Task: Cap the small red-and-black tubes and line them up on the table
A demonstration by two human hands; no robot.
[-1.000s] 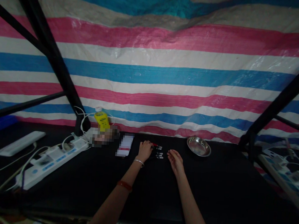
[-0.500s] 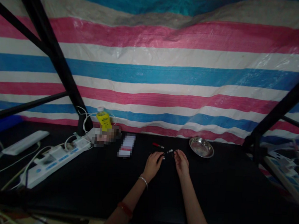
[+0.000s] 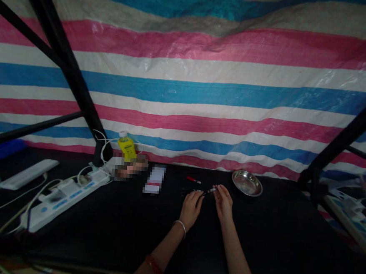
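Over the black tabletop (image 3: 126,229), a slim black pen-like stick with a white printed band (image 3: 210,191) spans the gap between my hands. My right hand (image 3: 224,203) pinches its right end with thumb and fingertips. My left hand (image 3: 192,206), a silver bangle at the wrist, has its fingertips closed on the black left end. Just beyond the left fingers lie more dark slim pieces (image 3: 187,191), partly hidden by the hand. A similar red stick with a pale band (image 3: 193,180) lies a little farther back, touched by neither hand.
A round steel dish (image 3: 247,184) sits right of my hands. To the left are a phone (image 3: 155,179), a yellow bottle (image 3: 126,146) and a white power strip (image 3: 62,199) with cables. Black frame bars (image 3: 71,79) and a striped plastic sheet (image 3: 205,92) surround the table.
My left hand has shifted slightly right, toward the right hand. The banded black stick now reaches the right fingertips, and dark pieces beyond the left hand show more.
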